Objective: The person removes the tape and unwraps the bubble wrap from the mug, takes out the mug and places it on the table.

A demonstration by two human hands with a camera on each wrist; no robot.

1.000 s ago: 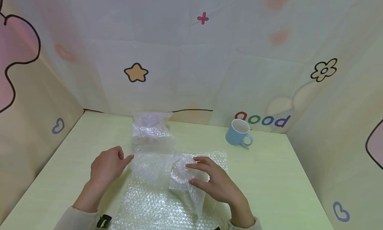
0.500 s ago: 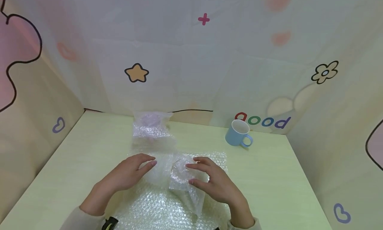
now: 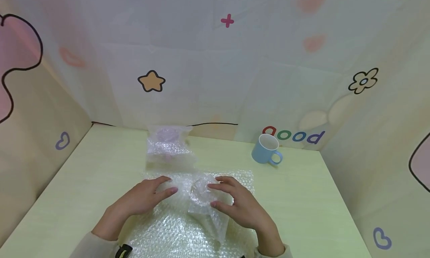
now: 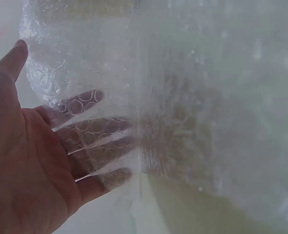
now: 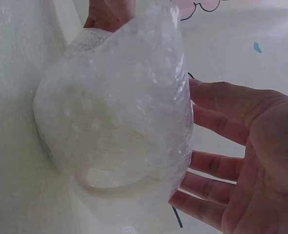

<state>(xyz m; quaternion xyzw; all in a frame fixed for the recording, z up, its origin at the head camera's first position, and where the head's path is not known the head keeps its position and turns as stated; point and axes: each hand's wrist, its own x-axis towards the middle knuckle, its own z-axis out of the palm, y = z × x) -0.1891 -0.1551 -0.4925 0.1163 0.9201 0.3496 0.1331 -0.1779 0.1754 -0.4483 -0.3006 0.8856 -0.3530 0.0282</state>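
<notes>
A bubble-wrapped mug (image 3: 201, 190) stands on a spread sheet of bubble wrap (image 3: 168, 232); a pale handle (image 5: 102, 191) shows through its wrapping in the right wrist view. My right hand (image 3: 242, 205) touches the wrapped mug's right side with fairly straight, spread fingers. On the left, my left hand (image 3: 141, 197) is at the loose wrap beside the mug. Its long fingers lie extended behind a clear flap of bubble wrap (image 4: 90, 102) in the left wrist view, with the thumb apart from them. The mug's colour is hidden.
Behind the sheet, near the back edge, sits another bubble-wrapped bundle (image 3: 168, 142) with unclear contents. A light blue mug (image 3: 266, 149) stands upright at the back right, handle to the right. Printed cloth walls (image 3: 201, 64) enclose the table (image 3: 302, 205).
My left hand has moved right, from beside the sheet to the loose wrap by the wrapped mug. My right hand has stayed at the mug.
</notes>
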